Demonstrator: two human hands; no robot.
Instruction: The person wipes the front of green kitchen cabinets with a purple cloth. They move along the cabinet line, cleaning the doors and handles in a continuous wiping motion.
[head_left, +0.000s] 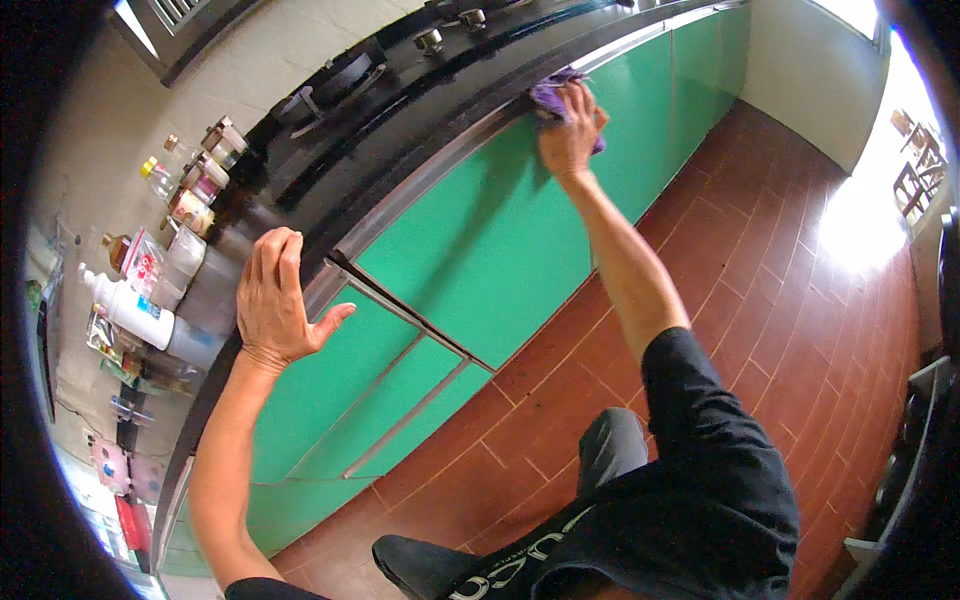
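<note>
A crumpled purple cloth (553, 96) is under my right hand (571, 131), pressed against the top of a green cabinet door (480, 247), just below the metal trim of the countertop edge. My right arm is stretched far forward. My left hand (277, 292) rests at the near edge of the black countertop (330, 169), palm down, its thumb spread away from the other fingers. Nothing is held in it. Below it are green drawer fronts (360, 375) with metal strips between them.
A gas stove (345, 82) with knobs (429, 41) is set along the counter. Jars (204, 176), a white bottle (135, 307) and a plastic bag (146, 259) stand against the wall. Reddish-brown tiles (555, 420) cover the floor. Wooden chairs (915, 184) are at far right.
</note>
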